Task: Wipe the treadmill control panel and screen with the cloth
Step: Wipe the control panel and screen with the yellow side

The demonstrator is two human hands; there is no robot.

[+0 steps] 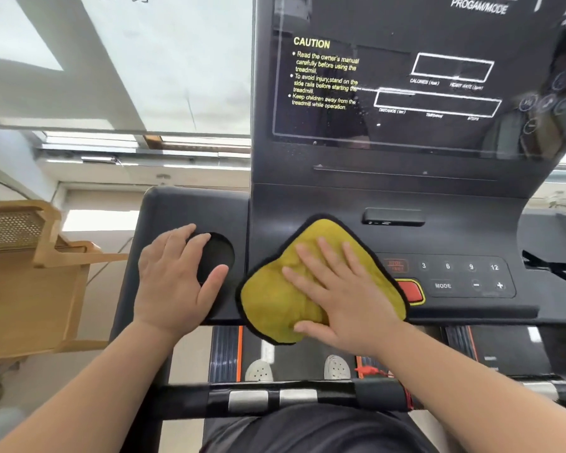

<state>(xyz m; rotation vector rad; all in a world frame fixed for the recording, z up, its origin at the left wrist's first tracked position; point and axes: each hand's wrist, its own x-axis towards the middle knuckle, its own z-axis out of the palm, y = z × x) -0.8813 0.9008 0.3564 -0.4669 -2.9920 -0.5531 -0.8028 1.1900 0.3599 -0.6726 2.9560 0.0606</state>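
Observation:
A yellow cloth (275,299) with a black hem lies on the left part of the dark treadmill control panel (455,276). My right hand (343,295) presses flat on the cloth with straight, spread fingers. The cloth covers part of the red stop button (412,291). Speed and mode buttons show to its right. My left hand (174,279) rests flat on the left tray, beside a round cup holder (218,256). Above stands the black screen (422,83) with yellow caution text and small white specks.
A handlebar (275,398) with metal sensor plates crosses below my arms. The belt and two white shoes show beneath it. A wooden rack (36,273) stands to the left. A second cup holder (546,266) sits at the right. A window lies behind.

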